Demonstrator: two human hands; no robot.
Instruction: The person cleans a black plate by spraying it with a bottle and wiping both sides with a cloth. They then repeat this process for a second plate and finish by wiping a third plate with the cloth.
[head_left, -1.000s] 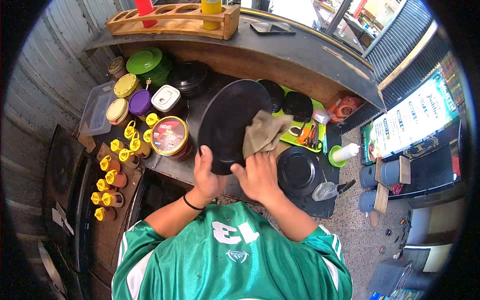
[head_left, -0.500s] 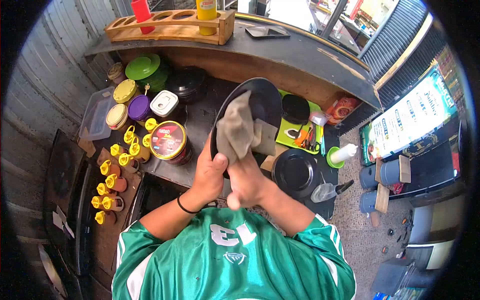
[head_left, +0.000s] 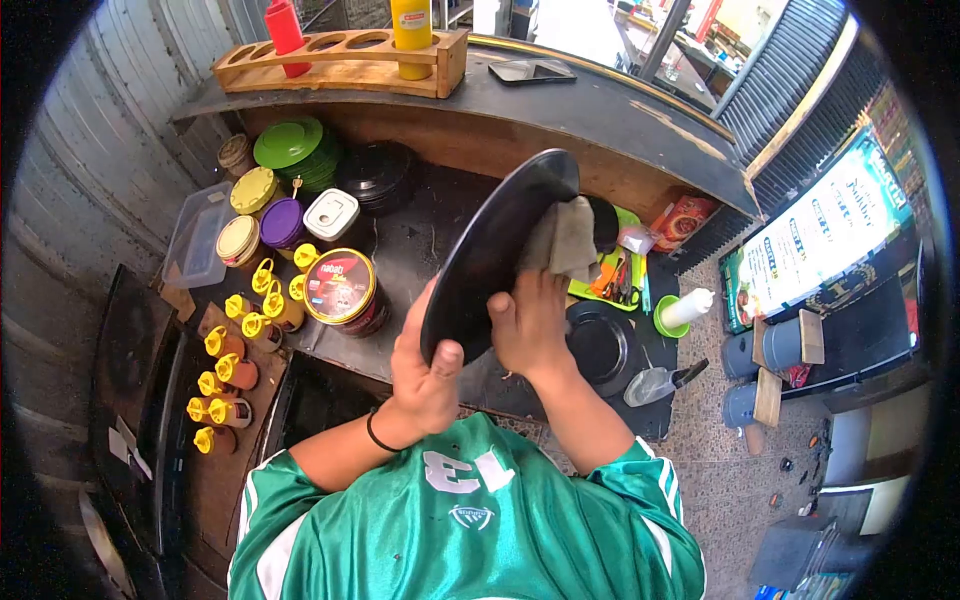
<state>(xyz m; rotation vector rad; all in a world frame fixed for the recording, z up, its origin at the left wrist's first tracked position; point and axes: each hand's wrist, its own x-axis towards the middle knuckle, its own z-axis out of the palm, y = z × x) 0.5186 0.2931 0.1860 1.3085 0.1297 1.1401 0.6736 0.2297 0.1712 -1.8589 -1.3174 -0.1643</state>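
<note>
A black plate (head_left: 488, 245) is held up on a steep tilt over the counter, its edge towards my chest. My left hand (head_left: 424, 378) grips its lower left rim, thumb on the near side. On the right side of the plate, my right hand (head_left: 535, 328) has a grey-beige cloth (head_left: 568, 240) pressed against it, fingers partly hidden under the fabric. Another black plate (head_left: 600, 345) lies on the counter just beyond my right hand. Left of the plate stands a round tub (head_left: 340, 290) with a red-and-yellow lid.
Several yellow-capped bottles (head_left: 237, 370) stand at the left, with lidded jars and stacked green plates (head_left: 290, 145) behind. Right of centre are a green tray (head_left: 622, 290) with utensils and a white squeeze bottle (head_left: 688, 307). A raised shelf (head_left: 600, 105) runs along the back.
The plate has turned from facing up towards me to nearly edge-on. My right hand and the cloth have moved right, to the plate's right side. My left hand keeps its hold.
</note>
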